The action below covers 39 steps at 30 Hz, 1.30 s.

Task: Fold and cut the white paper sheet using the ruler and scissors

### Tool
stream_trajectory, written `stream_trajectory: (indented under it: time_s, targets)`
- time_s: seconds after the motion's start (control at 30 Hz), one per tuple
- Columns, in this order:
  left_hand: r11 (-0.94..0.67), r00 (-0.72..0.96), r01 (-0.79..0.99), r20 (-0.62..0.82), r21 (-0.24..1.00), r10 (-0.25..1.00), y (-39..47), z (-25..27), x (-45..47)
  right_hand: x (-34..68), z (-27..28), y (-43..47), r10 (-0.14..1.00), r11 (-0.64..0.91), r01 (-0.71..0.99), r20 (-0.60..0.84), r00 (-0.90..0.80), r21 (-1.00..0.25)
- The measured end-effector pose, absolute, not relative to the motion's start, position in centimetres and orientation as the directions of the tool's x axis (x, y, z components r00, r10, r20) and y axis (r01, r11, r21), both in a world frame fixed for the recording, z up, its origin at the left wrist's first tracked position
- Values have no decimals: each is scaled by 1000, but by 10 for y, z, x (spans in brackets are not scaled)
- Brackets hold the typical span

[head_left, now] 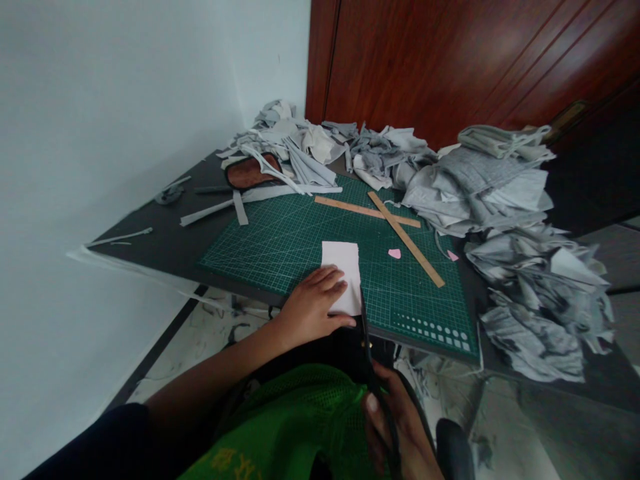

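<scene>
A pale pink rectangular piece point(341, 257), fabric or paper, lies on the green cutting mat point(280, 233) at its near edge. Pressing on it from the left is my left hand point(317, 303), laid flat with the fingers spread a little. Below the mat's edge my right hand point(395, 420) grips black scissors point(373, 373). Their dark blades point away from me and lie along the piece's right edge. How far the blades are apart I cannot tell.
Two wooden rulers point(410, 241) cross on the mat, near small pink scraps point(395, 254). Heaps of grey and white fabric point(480, 187) line the back and right. A brown, black-edged pad point(253, 172) and fabric strips point(240, 208) lie at left.
</scene>
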<state>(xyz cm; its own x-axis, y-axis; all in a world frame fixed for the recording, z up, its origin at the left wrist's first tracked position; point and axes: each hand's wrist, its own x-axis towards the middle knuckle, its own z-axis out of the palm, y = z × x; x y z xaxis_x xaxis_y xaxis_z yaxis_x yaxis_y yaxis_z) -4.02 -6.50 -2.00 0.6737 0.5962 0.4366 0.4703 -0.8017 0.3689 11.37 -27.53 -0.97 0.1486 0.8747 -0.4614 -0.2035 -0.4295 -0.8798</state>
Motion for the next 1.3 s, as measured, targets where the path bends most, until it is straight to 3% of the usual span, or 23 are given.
stream_trajectory:
  time_s: [0.1,1.3]
  targets:
    - [-805,682,468,431,365,591,-65,-19,-41,113,-3,-269,839,-486,-204,-519,161,-850]
    - [-803,678,457,434,384,593,-67,-17,-43,106,8,-265,808,-518,-224,-558,188,-826]
